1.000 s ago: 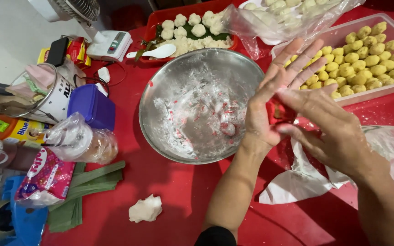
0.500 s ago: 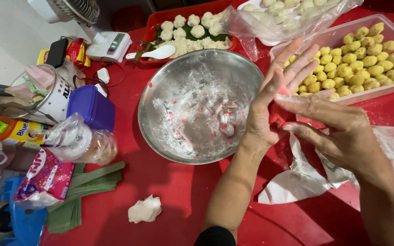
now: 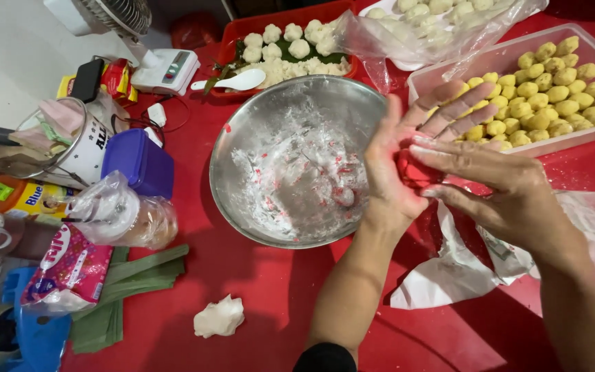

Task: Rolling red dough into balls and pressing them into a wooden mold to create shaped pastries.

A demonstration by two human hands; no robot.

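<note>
Over the red tabletop (image 3: 256, 289), beside the floury steel bowl (image 3: 290, 158), the right hand (image 3: 511, 189) has slid across the spread left hand (image 3: 397, 169), pressing the red dough (image 3: 413, 172) flat between them.

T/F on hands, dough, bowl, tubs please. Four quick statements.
1. The left hand lies palm up with a red dough piece on it. True.
2. The right hand rests in the metal bowl. False: its fingers press the red dough on the left palm.
3. The clear tub holds yellow balls. True.
4. The white dough lump lies inside the bowl. False: it lies on the red table, nearer the camera.
</note>
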